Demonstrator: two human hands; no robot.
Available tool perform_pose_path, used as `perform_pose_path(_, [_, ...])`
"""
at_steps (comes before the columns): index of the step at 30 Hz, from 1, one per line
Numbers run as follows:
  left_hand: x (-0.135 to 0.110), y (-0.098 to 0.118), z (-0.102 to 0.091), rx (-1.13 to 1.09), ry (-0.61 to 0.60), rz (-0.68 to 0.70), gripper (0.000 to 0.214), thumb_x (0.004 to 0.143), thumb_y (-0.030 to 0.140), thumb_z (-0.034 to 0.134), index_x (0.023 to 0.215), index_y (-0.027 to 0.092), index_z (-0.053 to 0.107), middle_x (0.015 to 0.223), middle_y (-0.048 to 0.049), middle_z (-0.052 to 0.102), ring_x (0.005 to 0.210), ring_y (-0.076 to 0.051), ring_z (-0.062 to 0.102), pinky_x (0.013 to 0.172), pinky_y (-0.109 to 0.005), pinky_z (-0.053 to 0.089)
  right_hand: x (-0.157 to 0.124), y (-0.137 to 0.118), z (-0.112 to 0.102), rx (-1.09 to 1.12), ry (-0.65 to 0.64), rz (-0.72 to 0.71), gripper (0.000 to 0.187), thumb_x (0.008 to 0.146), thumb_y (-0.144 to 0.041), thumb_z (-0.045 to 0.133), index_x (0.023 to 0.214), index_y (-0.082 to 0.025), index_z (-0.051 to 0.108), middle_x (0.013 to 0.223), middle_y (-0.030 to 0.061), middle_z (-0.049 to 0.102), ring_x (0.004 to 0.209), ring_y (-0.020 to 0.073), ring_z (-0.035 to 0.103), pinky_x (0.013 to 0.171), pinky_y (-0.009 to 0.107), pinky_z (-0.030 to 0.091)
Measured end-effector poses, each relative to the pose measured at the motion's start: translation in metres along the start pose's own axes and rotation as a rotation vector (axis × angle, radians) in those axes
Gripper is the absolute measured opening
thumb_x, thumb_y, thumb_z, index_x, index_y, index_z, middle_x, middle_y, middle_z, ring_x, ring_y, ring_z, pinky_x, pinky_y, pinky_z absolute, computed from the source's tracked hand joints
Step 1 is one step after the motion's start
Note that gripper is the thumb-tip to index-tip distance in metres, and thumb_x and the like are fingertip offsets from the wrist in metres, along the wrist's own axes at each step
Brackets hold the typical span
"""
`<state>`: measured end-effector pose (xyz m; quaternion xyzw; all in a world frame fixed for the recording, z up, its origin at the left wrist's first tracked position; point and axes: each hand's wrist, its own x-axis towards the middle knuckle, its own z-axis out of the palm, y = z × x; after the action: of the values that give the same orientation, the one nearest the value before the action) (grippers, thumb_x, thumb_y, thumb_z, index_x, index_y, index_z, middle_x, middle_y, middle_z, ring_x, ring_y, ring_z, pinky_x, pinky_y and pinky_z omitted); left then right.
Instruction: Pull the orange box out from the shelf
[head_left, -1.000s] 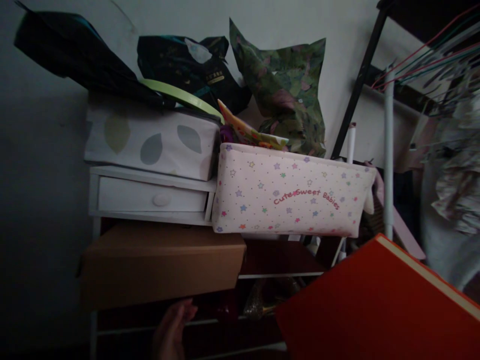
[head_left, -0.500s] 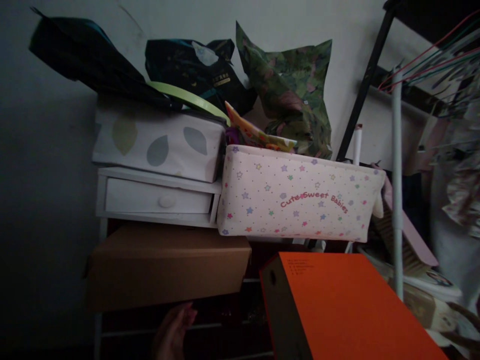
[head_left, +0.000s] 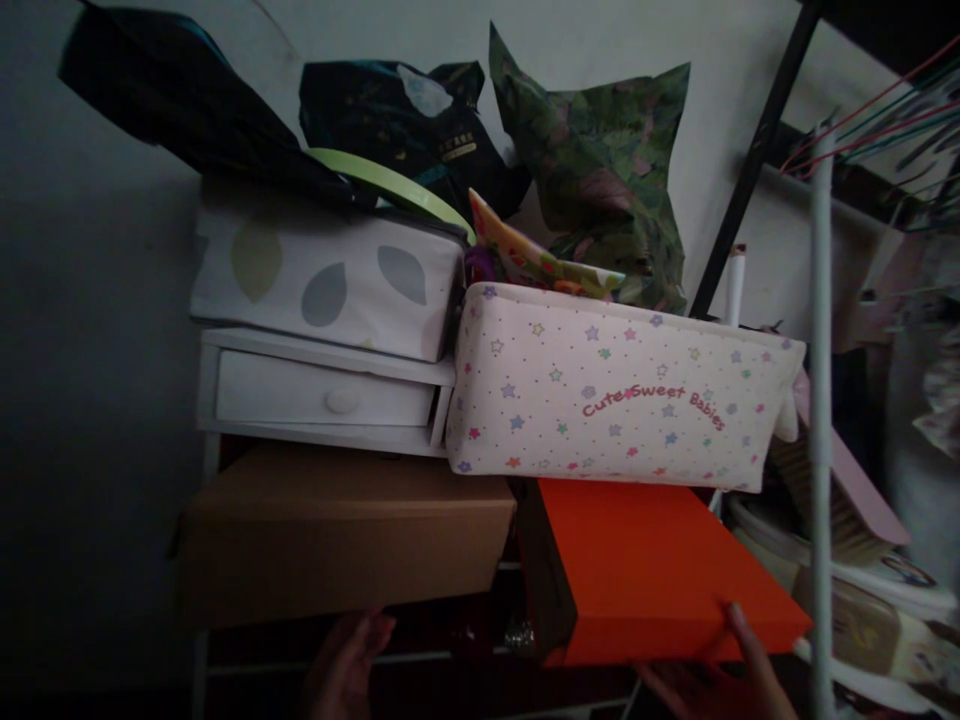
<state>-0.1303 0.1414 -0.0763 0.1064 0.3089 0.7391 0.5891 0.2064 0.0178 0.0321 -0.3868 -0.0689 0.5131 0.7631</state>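
An orange box (head_left: 645, 560) lies flat on the shelf, partly slid in under the pink star-print fabric bin (head_left: 615, 400) marked "Cute Sweet Babies". My right hand (head_left: 720, 680) holds the orange box from beneath at its near right corner, fingers up against its edge. My left hand (head_left: 345, 665) is low in the dark below the brown cardboard box (head_left: 337, 530), fingers loosely apart, holding nothing; whether it touches that box I cannot tell.
A white drawer unit (head_left: 322, 395) sits on the cardboard box, with a leaf-print box (head_left: 322, 280) on top. Dark bags (head_left: 412, 130) and a green floral bag (head_left: 607, 180) lean on the wall. A white pole (head_left: 821, 420) and clothes hangers (head_left: 885, 110) stand at right.
The orange box came in from the lower right, turned flat and moved into the shelf under the star-print bin. My right hand has come into view beneath it. The left hand barely moved.
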Motion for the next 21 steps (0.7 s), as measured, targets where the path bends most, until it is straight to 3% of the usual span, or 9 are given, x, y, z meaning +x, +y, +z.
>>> perform_pose_path(3, [0.001,0.000,0.002,-0.023,0.029,-0.023,0.033,0.036,0.028,0.082,0.065,0.017,0.070,0.072,-0.0006,0.072,0.067,-0.016,0.066,0.063,-0.024,0.055,0.010,-0.005,0.015,0.022,-0.021,-0.011,0.068,0.060,-0.028,0.084,0.119,-0.038,0.052,0.122,0.0031,0.054,0.099,0.0308,0.062,0.092,0.066,0.044])
perform_pose_path(6, [-0.001,0.001,0.004,-0.029,0.041,-0.035,0.036,0.032,0.029,0.083,0.063,0.017,0.069,0.070,0.0002,0.072,0.066,-0.015,0.066,0.064,-0.023,0.055,0.021,-0.011,0.031,0.012,-0.062,-0.056,0.060,0.059,-0.017,0.083,0.110,-0.030,0.055,0.116,0.0035,0.057,0.098,0.0290,0.062,0.091,0.060,0.049])
perform_pose_path(9, [-0.002,0.003,0.004,-0.025,0.043,-0.035,0.035,0.033,0.028,0.082,0.064,0.017,0.069,0.071,0.0002,0.072,0.067,-0.016,0.065,0.065,-0.024,0.055,0.034,-0.013,0.041,0.024,-0.111,-0.097,0.042,0.061,-0.020,0.080,0.097,-0.023,0.057,0.102,0.0036,0.061,0.092,0.0239,0.064,0.086,0.046,0.055])
perform_pose_path(12, [-0.002,0.004,0.003,-0.034,0.043,-0.013,0.036,0.033,0.029,0.083,0.063,0.017,0.069,0.072,0.0002,0.071,0.068,-0.016,0.065,0.065,-0.025,0.055,0.043,-0.002,0.035,-0.072,-0.162,-0.109,0.041,0.060,-0.021,0.080,0.094,-0.020,0.057,0.101,0.0048,0.064,0.090,0.0227,0.064,0.083,0.040,0.055])
perform_pose_path(14, [0.000,0.004,0.001,-0.029,0.035,0.001,0.040,0.032,0.033,0.085,0.064,0.017,0.068,0.073,0.0003,0.071,0.070,-0.016,0.064,0.064,-0.025,0.055,0.041,0.015,0.026,-0.220,-0.187,-0.105,0.048,0.060,-0.027,0.082,0.101,-0.020,0.057,0.109,0.0066,0.064,0.100,0.0261,0.062,0.088,0.043,0.053])
perform_pose_path(17, [0.001,0.003,0.000,-0.005,-0.010,0.025,0.046,0.035,0.037,0.087,0.073,0.019,0.069,0.078,0.0003,0.069,0.077,-0.017,0.063,0.064,-0.024,0.054,0.024,0.049,0.020,-0.543,-0.263,-0.195,0.068,0.068,-0.041,0.077,0.127,-0.023,0.048,0.136,0.0108,0.051,0.127,0.0295,0.045,0.104,0.047,0.040])
perform_pose_path(19, [0.000,0.003,0.001,-0.007,-0.044,0.063,0.047,0.041,0.038,0.087,0.082,0.022,0.068,0.086,0.0010,0.068,0.084,-0.018,0.062,0.066,-0.025,0.054,0.007,0.068,0.028,-0.792,-0.392,-0.305,0.075,0.075,-0.045,0.070,0.139,-0.026,0.035,0.148,0.0109,0.036,0.136,0.0260,0.034,0.110,0.043,0.033])
perform_pose_path(21, [-0.003,0.004,0.003,-0.004,-0.080,0.090,0.046,0.047,0.038,0.085,0.087,0.023,0.068,0.092,0.0015,0.067,0.086,-0.018,0.061,0.068,-0.027,0.054,-0.008,0.081,0.046,-0.955,-0.528,-0.405,0.075,0.083,-0.049,0.060,0.145,-0.030,0.023,0.153,0.0094,0.027,0.138,0.0249,0.031,0.111,0.043,0.033])
